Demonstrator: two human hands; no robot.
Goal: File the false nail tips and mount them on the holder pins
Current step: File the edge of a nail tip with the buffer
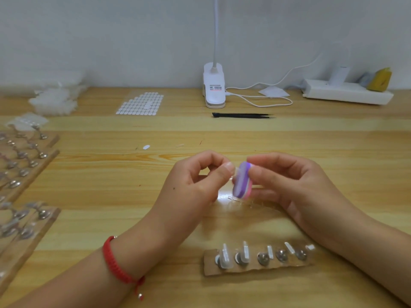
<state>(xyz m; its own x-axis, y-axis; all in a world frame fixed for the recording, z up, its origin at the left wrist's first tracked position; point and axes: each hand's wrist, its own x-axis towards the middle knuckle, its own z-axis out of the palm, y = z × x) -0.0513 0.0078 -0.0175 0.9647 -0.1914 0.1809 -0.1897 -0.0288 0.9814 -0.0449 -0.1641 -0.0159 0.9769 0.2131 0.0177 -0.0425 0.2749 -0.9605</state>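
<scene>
My right hand [289, 185] grips a small purple and pink file block [242, 181] between thumb and fingers above the table's middle. My left hand [195, 181] pinches a small clear nail tip [233, 174] against the block's left face; the tip is mostly hidden by my thumb. A strip of clear nail tips [244, 202] lies on the wood just below the block. Nearer to me lies a brown holder strip [258, 266] with several metal pins; two on the left carry clear tips.
Several wooden holder boards [24, 174] with pins line the left edge. A sheet of white adhesive tabs [140, 103], black tweezers [242, 115], a white clip lamp [213, 87] with its cable, and a power strip [347, 92] stand along the back.
</scene>
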